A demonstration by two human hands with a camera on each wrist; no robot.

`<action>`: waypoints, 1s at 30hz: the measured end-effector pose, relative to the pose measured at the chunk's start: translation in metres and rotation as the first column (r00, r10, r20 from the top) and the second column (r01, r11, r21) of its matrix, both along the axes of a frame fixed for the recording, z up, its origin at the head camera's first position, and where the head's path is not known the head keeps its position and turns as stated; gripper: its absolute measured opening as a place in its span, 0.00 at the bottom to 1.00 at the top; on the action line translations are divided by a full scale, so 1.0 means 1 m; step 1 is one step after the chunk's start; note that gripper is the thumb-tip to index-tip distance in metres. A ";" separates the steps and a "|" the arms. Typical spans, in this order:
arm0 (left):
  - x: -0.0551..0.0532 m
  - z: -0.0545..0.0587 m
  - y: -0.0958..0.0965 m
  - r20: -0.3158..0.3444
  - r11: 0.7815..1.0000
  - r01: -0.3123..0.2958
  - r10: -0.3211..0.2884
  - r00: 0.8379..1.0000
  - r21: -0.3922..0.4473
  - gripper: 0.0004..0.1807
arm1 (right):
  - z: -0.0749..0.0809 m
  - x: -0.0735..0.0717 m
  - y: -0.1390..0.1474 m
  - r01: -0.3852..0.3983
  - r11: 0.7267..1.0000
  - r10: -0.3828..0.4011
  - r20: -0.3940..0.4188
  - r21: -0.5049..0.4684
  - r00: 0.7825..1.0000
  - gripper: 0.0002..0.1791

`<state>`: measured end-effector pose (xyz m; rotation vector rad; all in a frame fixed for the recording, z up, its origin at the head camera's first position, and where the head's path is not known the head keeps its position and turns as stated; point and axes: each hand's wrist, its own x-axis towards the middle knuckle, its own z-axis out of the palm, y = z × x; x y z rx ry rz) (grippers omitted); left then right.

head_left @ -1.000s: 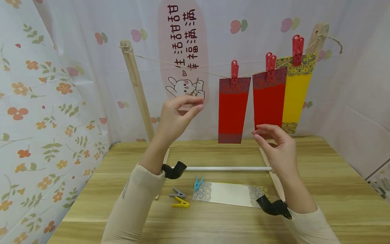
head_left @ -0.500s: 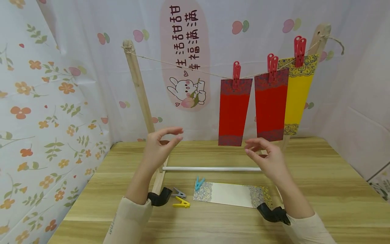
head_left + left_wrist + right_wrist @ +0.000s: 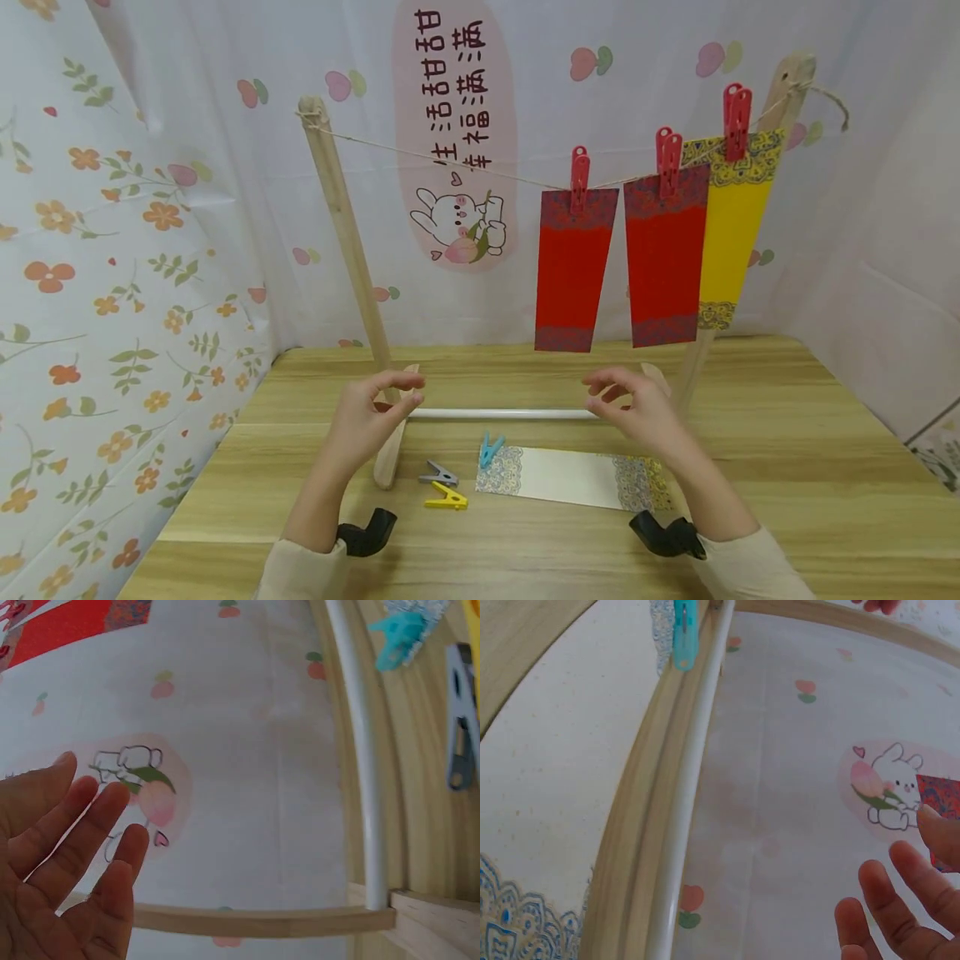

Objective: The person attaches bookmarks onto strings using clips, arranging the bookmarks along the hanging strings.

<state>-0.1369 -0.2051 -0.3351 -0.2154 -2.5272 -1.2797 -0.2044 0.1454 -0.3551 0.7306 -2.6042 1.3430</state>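
Observation:
My left hand point(image 3: 371, 417) hovers near the foot of the left post, fingers loosely curved with nothing between them. Level with it, my right hand point(image 3: 637, 404) hangs in the air below the red cards, also holding nothing. On the table between the forearms lies a white paper card point(image 3: 570, 477) with patterned ends. A teal clothespin point(image 3: 491, 451) rests at that card's left end. Just left of it lie a grey clothespin point(image 3: 438, 475) and a yellow clothespin point(image 3: 447, 497). The left wrist view shows the teal clothespin point(image 3: 399, 637) and grey clothespin point(image 3: 459, 720) apart from the fingers.
A twine line point(image 3: 427, 155) runs between a left wooden post point(image 3: 341, 225) and a right wooden post point(image 3: 787, 92). Red pegs hold a red card point(image 3: 573, 271), another red card point(image 3: 666, 258) and a yellow card point(image 3: 738, 242) on it. A white rod point(image 3: 502, 413) joins the stand's feet.
Both hands have come down from beside the line and cards toward the table, the left one also moving left. Cards, pegs and clothespins stay where they were.

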 end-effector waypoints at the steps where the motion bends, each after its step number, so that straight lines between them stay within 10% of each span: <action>1: 0.001 -0.003 -0.002 0.011 1.000 0.002 -0.001 1.000 -0.018 0.12 | -0.002 -0.001 -0.001 -0.018 1.000 0.018 0.009 0.013 1.000 0.15; 12: -0.001 -0.035 -0.014 0.090 0.999 0.019 -0.016 0.996 -0.029 0.13 | -0.019 -0.008 -0.006 -0.244 0.967 0.231 0.152 0.071 0.961 0.15; 30: -0.009 -0.055 -0.026 0.196 0.994 0.049 -0.030 0.980 -0.093 0.13 | -0.038 -0.008 -0.008 -0.374 0.904 0.306 0.295 0.210 0.905 0.20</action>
